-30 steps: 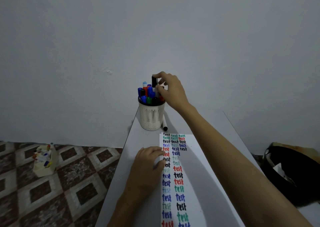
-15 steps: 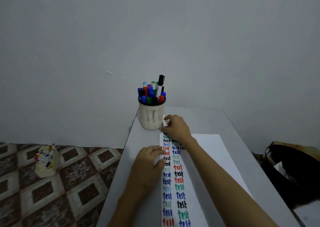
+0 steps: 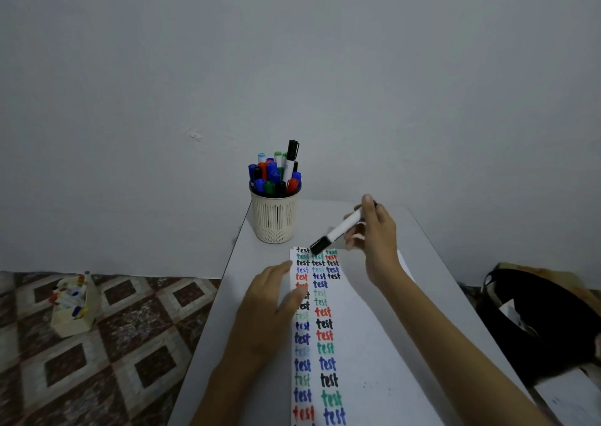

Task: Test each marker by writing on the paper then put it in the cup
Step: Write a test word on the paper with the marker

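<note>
A cream mesh cup (image 3: 274, 219) full of several capped markers stands at the table's far end. My right hand (image 3: 374, 230) grips a white marker with a black cap (image 3: 338, 230), held slanted just above the top of the paper (image 3: 374, 344). The cap end points down-left toward the written rows. The paper lies along the table and carries columns of the word "test" in black, blue, red and green. My left hand (image 3: 270, 299) rests flat on the paper's left edge with straight fingers.
The grey table (image 3: 234, 312) is narrow, with its left edge dropping to a patterned tile floor. A small cream box (image 3: 76, 305) with markers sits on that floor. A black bag (image 3: 536, 312) lies to the right of the table. A plain wall stands behind.
My right hand left the cup, dropped to the marker lying beside the cup's base, took hold of it and lifted it to the right over the paper's top. My left hand stayed on the paper.
</note>
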{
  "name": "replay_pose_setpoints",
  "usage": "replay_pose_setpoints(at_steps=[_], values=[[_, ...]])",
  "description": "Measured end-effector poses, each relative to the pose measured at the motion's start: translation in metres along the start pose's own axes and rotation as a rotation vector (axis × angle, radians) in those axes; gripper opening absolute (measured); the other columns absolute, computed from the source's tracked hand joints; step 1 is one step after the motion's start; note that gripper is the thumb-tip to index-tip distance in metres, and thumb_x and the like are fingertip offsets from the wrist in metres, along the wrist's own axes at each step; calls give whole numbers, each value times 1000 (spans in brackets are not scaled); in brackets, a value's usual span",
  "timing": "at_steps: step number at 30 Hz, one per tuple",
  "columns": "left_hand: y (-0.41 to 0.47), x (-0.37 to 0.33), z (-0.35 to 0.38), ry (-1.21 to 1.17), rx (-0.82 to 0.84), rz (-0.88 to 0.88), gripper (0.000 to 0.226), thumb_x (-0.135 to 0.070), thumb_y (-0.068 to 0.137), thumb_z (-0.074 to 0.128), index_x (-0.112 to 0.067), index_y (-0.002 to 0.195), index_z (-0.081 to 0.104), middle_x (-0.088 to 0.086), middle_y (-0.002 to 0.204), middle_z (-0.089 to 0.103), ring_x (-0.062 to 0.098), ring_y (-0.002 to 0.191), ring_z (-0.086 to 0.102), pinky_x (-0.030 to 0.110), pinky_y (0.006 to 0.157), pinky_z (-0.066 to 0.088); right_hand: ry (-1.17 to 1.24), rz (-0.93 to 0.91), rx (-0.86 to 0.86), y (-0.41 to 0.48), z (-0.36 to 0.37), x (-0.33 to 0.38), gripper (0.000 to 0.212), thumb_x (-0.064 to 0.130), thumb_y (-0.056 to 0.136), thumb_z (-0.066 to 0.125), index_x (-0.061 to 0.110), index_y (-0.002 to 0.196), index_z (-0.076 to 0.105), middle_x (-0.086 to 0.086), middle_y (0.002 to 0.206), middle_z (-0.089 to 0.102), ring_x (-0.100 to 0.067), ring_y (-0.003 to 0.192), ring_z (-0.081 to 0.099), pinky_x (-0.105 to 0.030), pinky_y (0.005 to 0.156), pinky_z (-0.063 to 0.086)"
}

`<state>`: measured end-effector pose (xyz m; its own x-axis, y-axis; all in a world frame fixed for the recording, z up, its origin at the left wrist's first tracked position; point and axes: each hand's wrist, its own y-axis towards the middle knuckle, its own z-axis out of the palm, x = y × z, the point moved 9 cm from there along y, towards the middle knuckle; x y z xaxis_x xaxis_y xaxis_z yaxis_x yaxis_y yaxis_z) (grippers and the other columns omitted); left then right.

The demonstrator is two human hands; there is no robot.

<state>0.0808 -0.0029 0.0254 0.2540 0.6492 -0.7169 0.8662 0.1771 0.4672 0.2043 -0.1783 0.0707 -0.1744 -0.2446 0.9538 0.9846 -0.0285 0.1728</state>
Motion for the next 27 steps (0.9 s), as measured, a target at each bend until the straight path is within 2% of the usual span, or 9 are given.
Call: replay_pose_setpoints(at_steps=[4, 8, 11, 15, 20, 27], values=[[-2, -16, -4, -59, -10, 64, 49, -55, 84, 45, -26, 123, 47, -16, 107, 55, -3, 98, 54, 13, 79, 44, -72, -4, 324, -50, 37, -1, 30, 30, 98, 47, 0, 100, 54, -15, 83, 65, -19, 60, 61, -25, 49, 52], [-2, -19, -5, -37, -21, 120, 28, -33, 92, 39, -16, 106, 56, -9, 83, 62, 4, 74, 60, 12, 64, 45, 28, 68, 462, -82, 58, -22, 19, 15, 88, 66, 2, 98, 58, -20, 86, 62, -31, 69, 56, -30, 56, 49], [-3, -21, -4, 1, -6, 132, 22, -33, 92, 37, -21, 101, 52, -13, 70, 57, 2, 63, 59, 8, 56, 42, 14, 79, 511, -87, 60, -33, 20, 10, 80, 74, -1, 94, 64, -22, 78, 59, -35, 69, 49, -32, 59, 45], [-3, -28, -2, 3, 24, 187, 46, -46, 91, 29, -12, 107, 54, -8, 68, 61, 4, 56, 60, 9, 52, 45, 49, 98, 537, -86, 59, -34, 22, 9, 82, 73, -7, 92, 60, -18, 72, 59, -22, 53, 51, -24, 47, 42], [-3, -31, -6, -40, 24, 215, 45, -44, 91, 32, -9, 107, 56, -13, 57, 53, -1, 51, 55, 5, 47, 37, 96, 95, 575, -87, 63, -32, 27, 8, 82, 72, -11, 92, 56, -19, 70, 56, -18, 46, 46, -23, 43, 39], [-5, -40, -11, -74, -3, 223, 44, -40, 91, 34, -6, 104, 58, -16, 48, 46, -4, 47, 53, 2, 45, 32, 102, 117, 603, -85, 65, -34, 21, 9, 80, 74, -4, 89, 60, -18, 69, 55, -23, 51, 45, -24, 44, 39]])
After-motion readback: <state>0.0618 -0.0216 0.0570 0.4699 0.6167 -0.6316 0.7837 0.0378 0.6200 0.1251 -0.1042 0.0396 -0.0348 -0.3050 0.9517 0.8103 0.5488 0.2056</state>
